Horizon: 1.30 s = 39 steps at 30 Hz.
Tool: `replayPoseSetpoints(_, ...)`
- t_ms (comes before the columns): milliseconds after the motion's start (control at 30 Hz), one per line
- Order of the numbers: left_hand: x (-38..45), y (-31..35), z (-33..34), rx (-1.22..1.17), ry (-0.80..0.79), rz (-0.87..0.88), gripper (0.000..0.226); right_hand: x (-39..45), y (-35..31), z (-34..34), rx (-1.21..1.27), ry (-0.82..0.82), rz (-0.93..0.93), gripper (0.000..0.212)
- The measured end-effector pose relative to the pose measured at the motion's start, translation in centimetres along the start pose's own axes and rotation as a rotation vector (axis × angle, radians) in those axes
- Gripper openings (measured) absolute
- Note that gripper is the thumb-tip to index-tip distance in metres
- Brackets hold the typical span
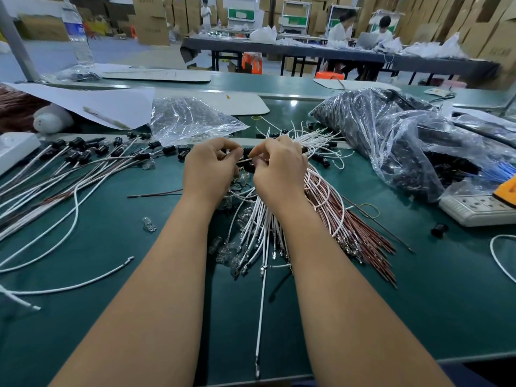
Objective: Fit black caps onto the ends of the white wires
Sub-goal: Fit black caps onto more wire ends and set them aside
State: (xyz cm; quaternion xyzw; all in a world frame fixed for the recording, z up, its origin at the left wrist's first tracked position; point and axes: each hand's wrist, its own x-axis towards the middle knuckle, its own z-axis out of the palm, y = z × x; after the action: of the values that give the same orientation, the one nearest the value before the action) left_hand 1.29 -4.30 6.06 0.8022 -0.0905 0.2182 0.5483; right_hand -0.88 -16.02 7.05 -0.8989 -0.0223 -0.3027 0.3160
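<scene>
Capping step in hand: left hand [208,170] and right hand [279,169], fingers curled, pinch a white wire [242,161] at a black cap [247,153] — next, seat it squarely.

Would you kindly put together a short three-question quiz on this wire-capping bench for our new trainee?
1. True or false: the finished capped wires lie to the person's left.
2. Which lies nearest the power strip? A) the loose black cap B) the water bottle C) the loose glass bulb
3. Fill in: the left hand and right hand work together above the bundle of white and ____ wires.

Key: 1 true; 2 A; 3 brown.
</scene>
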Motion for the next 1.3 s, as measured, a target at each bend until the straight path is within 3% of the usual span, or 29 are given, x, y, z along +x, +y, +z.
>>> replayPoseSetpoints(233,0.6,-0.6,-0.3,-0.028,0.053,-0.094,0.017,0.5,0.5,-0.6,0.079,0.13,0.192,0.018)
replayPoseSetpoints(533,0.5,-0.5,-0.1,-0.024,-0.06,-0.106,0.009,0.5,0.8,-1.1,0.168,0.21,0.318,0.015)
replayPoseSetpoints(800,0.2,0.2,-0.1,-0.126,-0.084,-0.126,0.02,0.5,0.8,-0.8,0.131,0.17,0.259,0.017)
replayPoseSetpoints(1300,0.4,0.1,-0.8,-0.191,-0.042,-0.119,0.013,0.1,0.8,-0.7,-0.137,0.125,0.049,0.024)
